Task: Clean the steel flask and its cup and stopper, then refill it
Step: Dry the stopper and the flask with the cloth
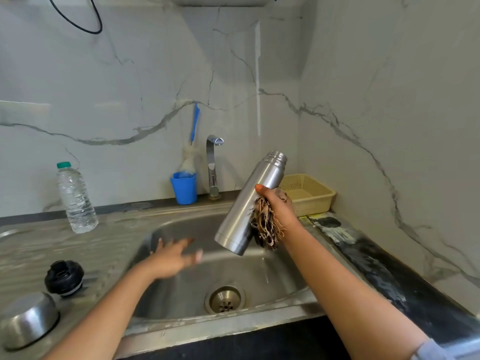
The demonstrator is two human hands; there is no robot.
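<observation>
Flask (250, 203) held tilted over sink (181, 287), mouth up, uncapped; clamped with frayed scrubber (266, 227) in right hand (276, 206). Left hand (174, 257) spread, empty, blurred. Stopper (64, 278) and cup (27, 319), inverted, set on left drainboard (33, 253). Scrubbing judged underway; rinse and refill judged pending. Tap (213, 165) dry. Water bottle (75, 197) upright nearby. Marble-look walls, corner.

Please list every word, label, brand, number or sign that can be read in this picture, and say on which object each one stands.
None can be read.
Plastic water bottle: no label is visible on it.
Steel flask, held in the right hand: plain metal, no marking visible.
Black stopper, steel cup, blue cup, yellow basket: no text visible.
</observation>
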